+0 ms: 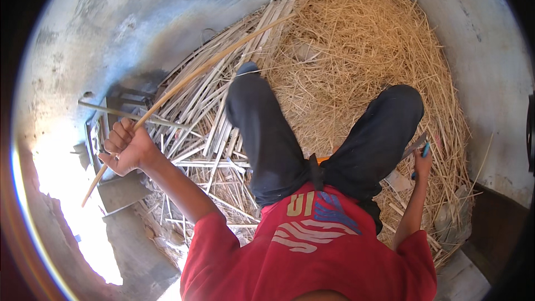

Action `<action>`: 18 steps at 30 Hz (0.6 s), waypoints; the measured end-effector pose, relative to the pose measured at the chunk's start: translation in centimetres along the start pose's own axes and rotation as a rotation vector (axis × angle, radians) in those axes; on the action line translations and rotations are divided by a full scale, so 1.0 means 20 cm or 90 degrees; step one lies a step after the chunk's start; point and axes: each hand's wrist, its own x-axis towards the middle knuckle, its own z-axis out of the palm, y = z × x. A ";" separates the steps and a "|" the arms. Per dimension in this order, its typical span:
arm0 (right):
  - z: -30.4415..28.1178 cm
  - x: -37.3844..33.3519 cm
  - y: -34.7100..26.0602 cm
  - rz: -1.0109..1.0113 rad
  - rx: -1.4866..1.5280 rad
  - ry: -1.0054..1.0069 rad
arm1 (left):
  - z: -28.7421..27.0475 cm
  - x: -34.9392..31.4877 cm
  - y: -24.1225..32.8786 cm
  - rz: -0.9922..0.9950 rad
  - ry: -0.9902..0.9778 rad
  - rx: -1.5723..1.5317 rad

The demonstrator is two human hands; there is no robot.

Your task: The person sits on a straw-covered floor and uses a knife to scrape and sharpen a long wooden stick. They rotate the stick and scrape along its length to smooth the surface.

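My left hand (127, 146), raised at the left, is closed round a long, pale brown cane stick (206, 67). One end of the stick dips below the hand toward the bright opening, while the other slants far across the strips to the straw. Low at the right, beside my right knee, my right hand (423, 165) is closed on a blue-handled bladed tool (427, 149). Its grey blade shows near the knee, and the fingers cover much of the handle, so its exact kind is unclear. Stick and tool are well apart.
Loose straw (356, 28) covers the floor ahead. A heap of split pale strips (214, 95) lies at the left. Walls (167, 5) stand on both sides, with a dark frame (120, 103) at the left. My bent legs (259, 134) are between my hands.
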 end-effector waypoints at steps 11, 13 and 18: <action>0.40 -1.05 -1.72 -0.310 0.432 -0.554 | -0.01 -0.19 0.18 -0.061 -0.102 -0.202; 0.59 -1.09 -1.80 -0.252 0.594 -0.724 | 0.02 -0.22 0.14 -0.123 -0.119 -0.292; 0.71 -1.16 -1.86 -0.205 0.770 -0.692 | -0.07 -0.28 0.16 -0.150 -0.135 -0.267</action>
